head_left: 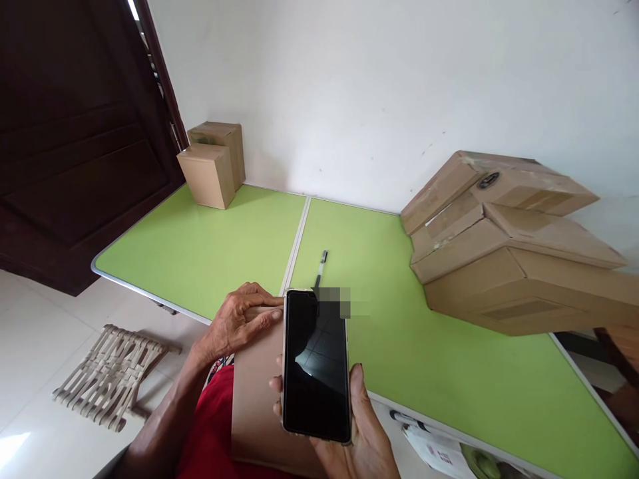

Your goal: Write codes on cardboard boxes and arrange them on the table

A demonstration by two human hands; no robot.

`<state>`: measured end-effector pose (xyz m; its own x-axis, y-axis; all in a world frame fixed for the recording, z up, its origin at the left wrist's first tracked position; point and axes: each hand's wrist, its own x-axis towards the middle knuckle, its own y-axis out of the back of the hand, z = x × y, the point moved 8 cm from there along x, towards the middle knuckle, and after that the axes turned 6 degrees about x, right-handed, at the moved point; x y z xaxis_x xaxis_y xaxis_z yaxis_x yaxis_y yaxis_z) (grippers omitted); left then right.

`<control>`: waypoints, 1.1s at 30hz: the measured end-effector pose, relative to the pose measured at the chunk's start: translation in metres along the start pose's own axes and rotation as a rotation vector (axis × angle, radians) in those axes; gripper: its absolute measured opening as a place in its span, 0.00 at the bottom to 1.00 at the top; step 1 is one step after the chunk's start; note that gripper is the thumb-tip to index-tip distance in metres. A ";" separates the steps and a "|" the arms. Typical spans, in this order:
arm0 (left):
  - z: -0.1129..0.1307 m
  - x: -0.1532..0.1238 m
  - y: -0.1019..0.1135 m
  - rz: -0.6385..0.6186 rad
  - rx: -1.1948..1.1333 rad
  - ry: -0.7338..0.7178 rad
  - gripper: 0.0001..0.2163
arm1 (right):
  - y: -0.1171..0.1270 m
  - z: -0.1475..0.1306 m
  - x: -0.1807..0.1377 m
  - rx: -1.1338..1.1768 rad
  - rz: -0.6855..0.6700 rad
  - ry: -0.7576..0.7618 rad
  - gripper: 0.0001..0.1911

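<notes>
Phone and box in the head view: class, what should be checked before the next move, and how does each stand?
1. Secure hold on phone by right hand: ok, clasped at both edges.
2. Lit screen on phone: not ok, dark.
3. Steady left hand on box: ok, it clasps the top edge.
4. Sealed box: cannot tell.
5. Reachable pen on table: ok, lies just beyond phone.
</notes>
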<state>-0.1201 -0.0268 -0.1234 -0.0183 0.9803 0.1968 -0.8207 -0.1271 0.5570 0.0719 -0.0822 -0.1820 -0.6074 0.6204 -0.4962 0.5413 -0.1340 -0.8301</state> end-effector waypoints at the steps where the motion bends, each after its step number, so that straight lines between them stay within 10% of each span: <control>1: 0.000 0.000 0.000 0.002 -0.001 -0.004 0.19 | -0.002 -0.001 -0.001 0.007 0.001 0.009 0.33; 12: -0.004 -0.001 0.001 0.007 0.012 0.009 0.17 | 0.009 -0.005 -0.001 0.010 0.051 0.015 0.35; 24: -0.005 0.001 0.002 0.025 0.017 0.044 0.16 | 0.076 -0.139 0.032 -0.318 0.397 0.549 0.35; 33: -0.008 -0.001 0.002 0.025 0.028 0.056 0.16 | 0.118 -0.161 0.081 -0.551 0.518 0.595 0.29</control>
<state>-0.1262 -0.0266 -0.1286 -0.0713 0.9835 0.1664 -0.8034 -0.1555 0.5747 0.1803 0.0769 -0.2796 0.0959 0.8972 -0.4310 0.9488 -0.2133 -0.2329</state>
